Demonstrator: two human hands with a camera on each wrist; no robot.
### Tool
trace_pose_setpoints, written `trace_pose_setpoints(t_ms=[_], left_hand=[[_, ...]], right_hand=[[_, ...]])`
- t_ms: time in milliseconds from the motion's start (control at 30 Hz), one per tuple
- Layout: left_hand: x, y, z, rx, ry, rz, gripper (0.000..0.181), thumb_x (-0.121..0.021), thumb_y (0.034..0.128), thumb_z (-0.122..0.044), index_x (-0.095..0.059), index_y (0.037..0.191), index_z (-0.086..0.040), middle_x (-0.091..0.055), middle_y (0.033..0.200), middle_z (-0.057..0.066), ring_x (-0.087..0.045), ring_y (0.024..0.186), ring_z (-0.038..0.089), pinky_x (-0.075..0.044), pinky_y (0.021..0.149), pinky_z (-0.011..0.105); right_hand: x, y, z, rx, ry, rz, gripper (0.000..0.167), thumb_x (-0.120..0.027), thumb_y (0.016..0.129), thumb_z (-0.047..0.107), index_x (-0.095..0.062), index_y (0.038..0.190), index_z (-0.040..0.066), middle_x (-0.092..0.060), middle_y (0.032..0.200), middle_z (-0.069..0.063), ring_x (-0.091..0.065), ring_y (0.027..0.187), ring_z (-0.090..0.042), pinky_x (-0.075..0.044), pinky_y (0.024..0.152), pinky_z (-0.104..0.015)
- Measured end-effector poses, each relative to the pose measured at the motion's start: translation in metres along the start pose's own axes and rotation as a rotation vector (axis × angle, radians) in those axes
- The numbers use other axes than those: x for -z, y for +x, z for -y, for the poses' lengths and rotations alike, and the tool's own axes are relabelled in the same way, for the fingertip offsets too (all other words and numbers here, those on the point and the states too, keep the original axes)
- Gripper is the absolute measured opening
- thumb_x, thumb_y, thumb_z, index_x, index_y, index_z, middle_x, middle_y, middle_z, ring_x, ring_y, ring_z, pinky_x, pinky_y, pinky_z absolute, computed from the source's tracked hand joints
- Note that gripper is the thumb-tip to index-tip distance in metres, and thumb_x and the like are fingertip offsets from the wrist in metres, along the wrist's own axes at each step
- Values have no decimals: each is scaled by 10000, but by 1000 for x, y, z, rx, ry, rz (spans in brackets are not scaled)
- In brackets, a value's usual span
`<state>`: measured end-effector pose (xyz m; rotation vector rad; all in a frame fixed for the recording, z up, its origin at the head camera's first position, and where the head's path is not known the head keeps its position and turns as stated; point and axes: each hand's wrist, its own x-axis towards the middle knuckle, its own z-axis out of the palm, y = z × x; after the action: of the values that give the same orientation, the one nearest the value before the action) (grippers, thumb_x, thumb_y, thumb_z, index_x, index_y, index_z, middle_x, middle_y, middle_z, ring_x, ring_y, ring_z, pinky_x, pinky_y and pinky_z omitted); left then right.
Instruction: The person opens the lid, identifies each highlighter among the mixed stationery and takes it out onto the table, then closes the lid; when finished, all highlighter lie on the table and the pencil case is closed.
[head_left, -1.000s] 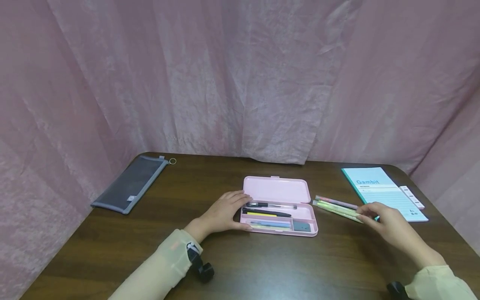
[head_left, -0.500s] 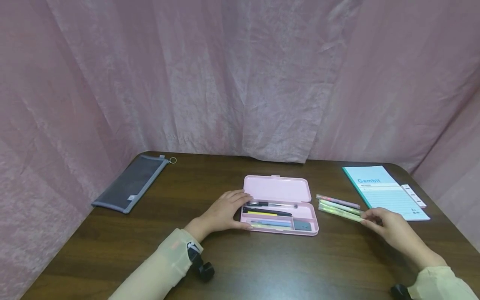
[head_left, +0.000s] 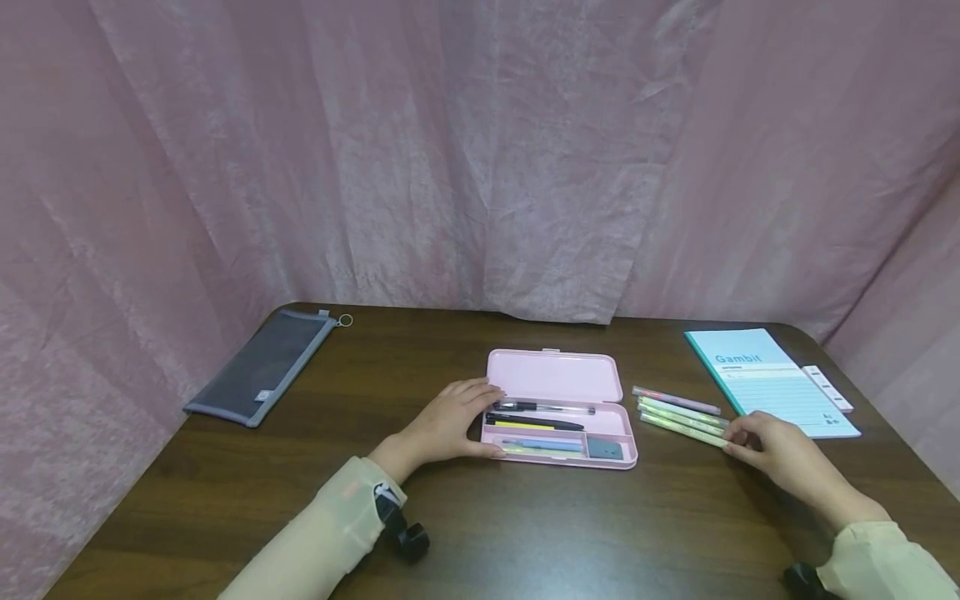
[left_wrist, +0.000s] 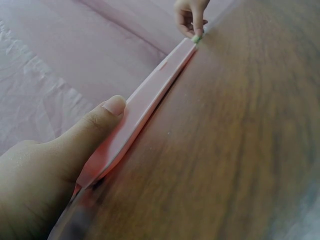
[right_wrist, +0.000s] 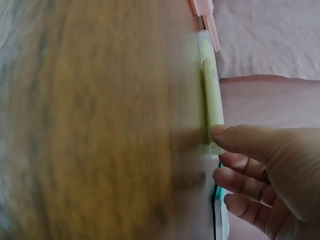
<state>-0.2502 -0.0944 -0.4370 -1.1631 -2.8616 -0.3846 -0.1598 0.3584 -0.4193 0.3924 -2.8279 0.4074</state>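
First, a grey mesh pouch (head_left: 247, 362) lies on the surface (head_left: 487, 533), its tag (head_left: 264, 396) too small to read. Next, my left grip (head_left: 447, 422) holds the left end of the open pink pencil case (head_left: 553, 379), thumb (left_wrist: 95, 122) against its front wall. Just right of the case, my right grip (head_left: 767, 454) pinches the right end of a yellow-green pen (right_wrist: 213, 92) beside other pens (head_left: 677, 400). Farther right, a notebook (head_left: 772, 387) reads "Gambit".

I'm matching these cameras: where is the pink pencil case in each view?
Head: the open pencil case, below and right of centre.
Left wrist: pencil case slanting from lower left to upper centre.
Right wrist: pencil case only partly visible, top edge, right of centre.
Shared landmark: the right hand, visible in all three.
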Motion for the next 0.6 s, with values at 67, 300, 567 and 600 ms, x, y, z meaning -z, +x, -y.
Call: trace_pose_setpoints(t_ms=[67,300,567,600], left_hand=[[0,-1,0,2,-6,1,866,-626,771,-697,-422,1451,-201,-431,1509,22,-343,1428,225,-271,1182,450],[0,-2,1,8,-3,8,872,-623,772,-699,-412,1457,-202,-427,1513,13,-338,1431,213,-264,1187,442],[0,-2,-1,0,-12,-4,866,-637,771,-683,-421,1451,-192,-434,1507,20,-344,1425,224,-268,1184,447],[0,-1,-1,-2,-13,-6,865,-638,771,-682,-423,1450,-191,-436,1505,21,-345,1423,226,-269,1183,447]], right_hand=[[-1,0,0,-4,3,14,143,-780,762,98,-653,778,162,-554,727,101,-412,657,83,-415,574,-226],[0,1,1,-4,-8,23,123,-779,762,119,-664,784,158,-568,728,100,-429,653,81,-425,575,-224],[8,1,3,16,-5,-1,158,-780,750,100,-650,797,177,-575,738,118,-431,663,114,-441,576,-221],[10,2,3,17,-8,0,156,-778,753,98,-652,803,176,-577,740,120,-432,664,117,-442,576,-220]])
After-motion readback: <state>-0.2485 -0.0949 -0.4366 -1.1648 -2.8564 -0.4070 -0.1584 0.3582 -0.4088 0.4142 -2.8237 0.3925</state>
